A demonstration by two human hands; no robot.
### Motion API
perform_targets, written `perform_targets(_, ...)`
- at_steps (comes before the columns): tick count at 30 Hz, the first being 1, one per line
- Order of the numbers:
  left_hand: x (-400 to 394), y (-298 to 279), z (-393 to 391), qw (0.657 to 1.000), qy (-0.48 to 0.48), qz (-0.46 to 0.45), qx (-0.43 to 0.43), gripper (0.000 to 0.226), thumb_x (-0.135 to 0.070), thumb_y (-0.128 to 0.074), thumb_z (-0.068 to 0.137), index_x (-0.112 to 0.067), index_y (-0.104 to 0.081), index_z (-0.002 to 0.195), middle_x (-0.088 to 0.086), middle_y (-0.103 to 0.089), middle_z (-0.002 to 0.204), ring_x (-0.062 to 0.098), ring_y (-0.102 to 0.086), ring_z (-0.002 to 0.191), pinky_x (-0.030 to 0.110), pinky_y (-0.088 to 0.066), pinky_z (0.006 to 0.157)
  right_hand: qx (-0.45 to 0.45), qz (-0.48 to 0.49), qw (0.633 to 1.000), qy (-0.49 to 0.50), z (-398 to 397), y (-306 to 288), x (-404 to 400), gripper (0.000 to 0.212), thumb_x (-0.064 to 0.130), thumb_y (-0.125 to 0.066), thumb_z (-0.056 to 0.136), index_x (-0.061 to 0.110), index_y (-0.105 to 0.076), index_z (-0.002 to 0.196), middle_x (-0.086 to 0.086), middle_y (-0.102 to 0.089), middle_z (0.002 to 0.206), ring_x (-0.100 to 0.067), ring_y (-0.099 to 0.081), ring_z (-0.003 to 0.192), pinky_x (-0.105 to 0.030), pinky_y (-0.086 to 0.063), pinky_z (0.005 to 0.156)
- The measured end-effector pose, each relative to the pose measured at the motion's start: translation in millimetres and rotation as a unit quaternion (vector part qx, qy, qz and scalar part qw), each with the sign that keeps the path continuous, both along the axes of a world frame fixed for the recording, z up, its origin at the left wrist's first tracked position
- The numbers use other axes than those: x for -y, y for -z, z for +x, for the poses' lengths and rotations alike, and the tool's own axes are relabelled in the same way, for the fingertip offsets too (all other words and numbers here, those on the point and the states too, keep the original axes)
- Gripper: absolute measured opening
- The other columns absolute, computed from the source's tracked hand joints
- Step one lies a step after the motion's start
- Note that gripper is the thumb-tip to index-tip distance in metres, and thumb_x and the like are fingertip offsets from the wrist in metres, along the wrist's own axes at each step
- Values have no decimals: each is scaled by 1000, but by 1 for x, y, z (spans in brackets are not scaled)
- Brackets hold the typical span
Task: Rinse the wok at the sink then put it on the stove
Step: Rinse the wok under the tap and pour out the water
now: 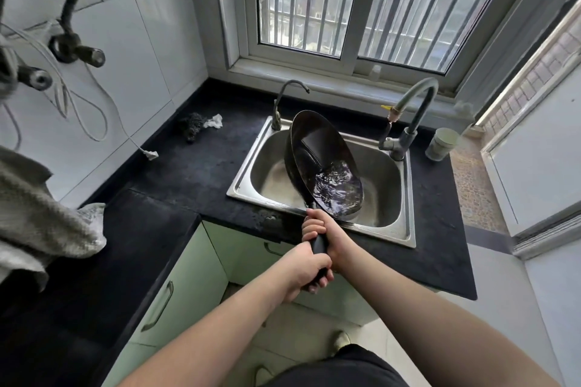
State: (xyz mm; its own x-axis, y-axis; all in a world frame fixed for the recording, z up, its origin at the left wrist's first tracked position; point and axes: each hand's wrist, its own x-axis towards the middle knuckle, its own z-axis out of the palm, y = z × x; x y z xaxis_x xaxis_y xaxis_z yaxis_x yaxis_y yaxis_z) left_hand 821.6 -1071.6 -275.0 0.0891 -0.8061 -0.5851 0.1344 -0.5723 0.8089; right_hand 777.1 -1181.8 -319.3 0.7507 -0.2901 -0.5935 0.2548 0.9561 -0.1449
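Observation:
A black wok (317,148) hangs tilted steeply on its side over the steel sink (399,229), its open face turned right. Water pools in its lower right part and runs toward the rim. Both hands grip the wok's black handle above the counter's front edge: my right hand (323,229) is nearer the bowl, my left hand (306,270) is at the handle's end. The large grey faucet (415,104) arches over the sink's back right corner; I see no stream falling from it. The stove is out of view.
A small thin faucet (283,97) stands at the sink's back left. A dark scrubber (191,126) with a white rag lies on the black counter (195,173). A cup (441,143) sits right of the sink. A grey towel (34,217) lies at the left.

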Motion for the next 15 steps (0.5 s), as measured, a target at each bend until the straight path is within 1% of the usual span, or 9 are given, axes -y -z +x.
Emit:
perform_targets(4, 3, -10, -4, 999, 5, 10, 39, 11, 0, -43, 83, -6, -48, 75, 6, -54, 57, 8, -42, 36, 14, -27, 39, 26, 9, 1000, 2, -5, -3, 2, 40, 16, -49, 84, 15, -40, 45, 10, -33, 33, -3, -33, 24, -16, -33, 30)
perform_targets(9, 9, -22, -16, 993, 8, 25, 112, 14, -1, -44, 79, -8, -50, 68, 7, -52, 57, 10, -41, 37, 16, -28, 39, 62, 25, 998, -17, -14, -4, 13, 43, 15, -51, 83, 15, -37, 42, 8, -33, 32, -4, -33, 24, -20, -36, 31)
perform_targets(11, 16, -25, -25, 990, 7, 33, 139, 15, -2, -44, 77, -7, -51, 64, 8, -51, 52, 12, -40, 37, 17, -28, 38, 95, 32, 994, -35, -21, -4, 19, 42, 7, -62, 79, 16, -38, 45, 8, -34, 33, -6, -35, 25, -21, -37, 32)
perform_targets(13, 22, -28, -33, 986, 2, 41, 163, 17, -4, -45, 76, -8, -53, 61, 6, -50, 44, 12, -38, 32, 16, -28, 36, 135, 30, 989, -55, -27, -5, 26, 46, -3, -77, 65, 16, -38, 47, 7, -36, 34, -7, -37, 26, -21, -37, 34)
perform_targets(15, 28, -31, -40, 982, 3, 42, 184, 19, -5, -44, 77, -8, -53, 61, 4, -49, 41, 12, -37, 29, 16, -28, 35, 161, 19, 984, -71, -32, -9, 32, 47, -4, -81, 60, 14, -40, 46, 6, -36, 33, -7, -37, 26, -20, -37, 35)
